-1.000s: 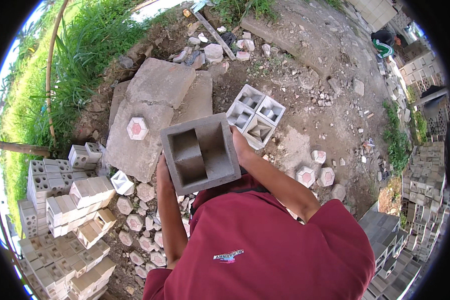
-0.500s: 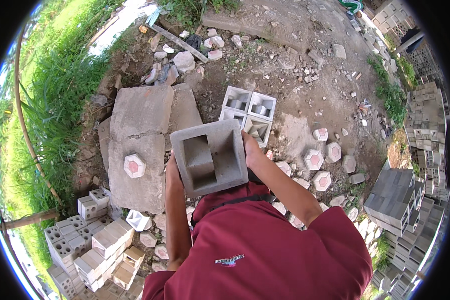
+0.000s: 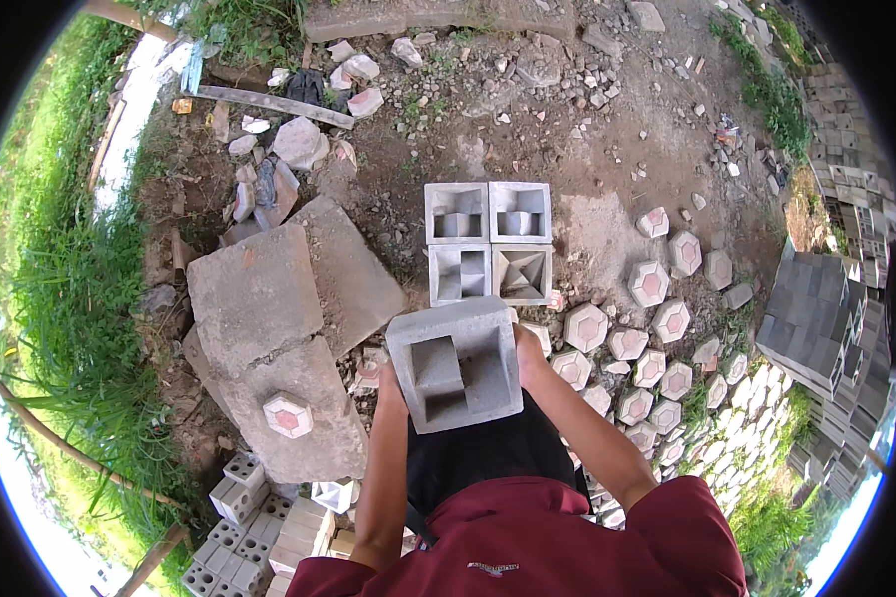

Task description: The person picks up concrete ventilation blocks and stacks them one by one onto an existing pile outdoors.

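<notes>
A square grey concrete vent block [image 3: 448, 363] with a stepped, divided hollow is held in front of my body, its open face turned up and slightly tilted. My left hand [image 3: 392, 386] grips its left side and my right hand [image 3: 530, 356] its right side; most fingers are hidden behind it. Just beyond, similar vent blocks lie on the dirt in a tight square group: a far left block [image 3: 457, 191], a far right block [image 3: 520, 191], a near left block [image 3: 459, 261] and a near right block [image 3: 521, 274] with a pyramid-like inside. The held block partly overlaps the near row's edge.
Hexagonal pavers [image 3: 648, 284] with pink centres lie scattered at right; one paver [image 3: 287, 415] sits on cracked concrete slabs [image 3: 259, 289] at left. Hollow blocks [image 3: 234, 537] are stacked lower left, grey blocks [image 3: 811, 308] at right. Rubble [image 3: 301, 143] and a plank [image 3: 269, 101] lie beyond.
My view has turned and shifted. The held block now appears lower and farther right, still between both hands, and the grouped blocks it partly covered show almost whole.
</notes>
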Demonstrator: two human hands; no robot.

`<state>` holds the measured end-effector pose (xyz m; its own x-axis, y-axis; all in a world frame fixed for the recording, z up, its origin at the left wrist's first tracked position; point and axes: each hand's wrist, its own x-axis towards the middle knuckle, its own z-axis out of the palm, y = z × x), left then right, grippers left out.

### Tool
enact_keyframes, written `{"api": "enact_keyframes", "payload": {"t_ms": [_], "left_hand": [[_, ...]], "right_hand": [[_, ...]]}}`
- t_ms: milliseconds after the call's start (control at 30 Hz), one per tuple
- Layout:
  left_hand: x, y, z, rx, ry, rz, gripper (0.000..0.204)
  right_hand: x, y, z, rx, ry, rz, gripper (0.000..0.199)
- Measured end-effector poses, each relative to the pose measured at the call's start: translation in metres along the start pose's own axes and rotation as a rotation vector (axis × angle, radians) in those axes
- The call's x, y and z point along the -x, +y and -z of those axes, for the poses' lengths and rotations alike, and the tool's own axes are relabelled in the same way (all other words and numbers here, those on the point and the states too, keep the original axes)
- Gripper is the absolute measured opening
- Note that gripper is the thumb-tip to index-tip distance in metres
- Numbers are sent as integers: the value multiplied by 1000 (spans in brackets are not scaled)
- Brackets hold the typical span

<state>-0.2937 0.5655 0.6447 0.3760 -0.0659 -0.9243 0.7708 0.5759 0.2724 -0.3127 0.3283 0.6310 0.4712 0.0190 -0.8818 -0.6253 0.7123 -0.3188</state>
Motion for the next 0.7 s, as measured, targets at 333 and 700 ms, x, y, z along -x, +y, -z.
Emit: {"api": "enact_keyframes", "payload": {"t_ms": [333, 700], "left_hand": [[-252, -13, 13, -190, 26, 82, 47], [-382, -29, 36, -178, -74, 84, 60]], "right_hand": [[-219, 44, 63, -79, 348, -16, 38], [-336, 26, 65, 31, 279, -50, 80]]}}
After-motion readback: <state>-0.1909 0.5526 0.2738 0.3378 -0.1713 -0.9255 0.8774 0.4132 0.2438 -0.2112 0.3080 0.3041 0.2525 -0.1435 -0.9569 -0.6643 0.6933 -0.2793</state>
